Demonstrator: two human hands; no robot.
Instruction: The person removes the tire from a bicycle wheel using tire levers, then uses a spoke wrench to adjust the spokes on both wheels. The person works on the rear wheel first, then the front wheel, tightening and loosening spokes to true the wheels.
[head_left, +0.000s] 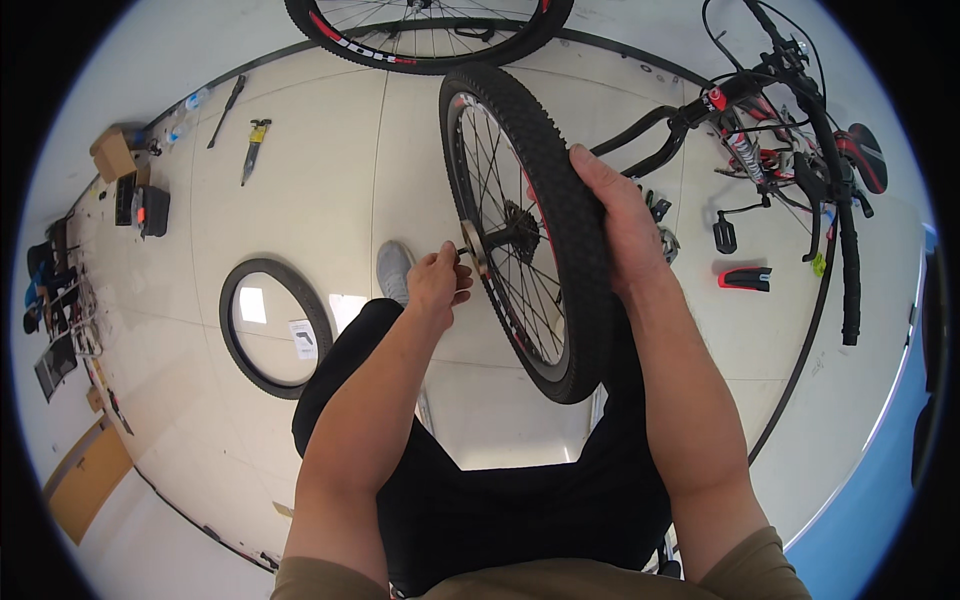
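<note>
i see the right hand gripping the wheel, the left hand pinching the axle end, seemingly working it; next probably needs steady support.

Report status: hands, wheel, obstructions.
Right hand gripping knobby tire. Left hand by wheel hub. Bicycle wheel near-upright, leaning slightly. Nothing visibly blocking either hand.
</note>
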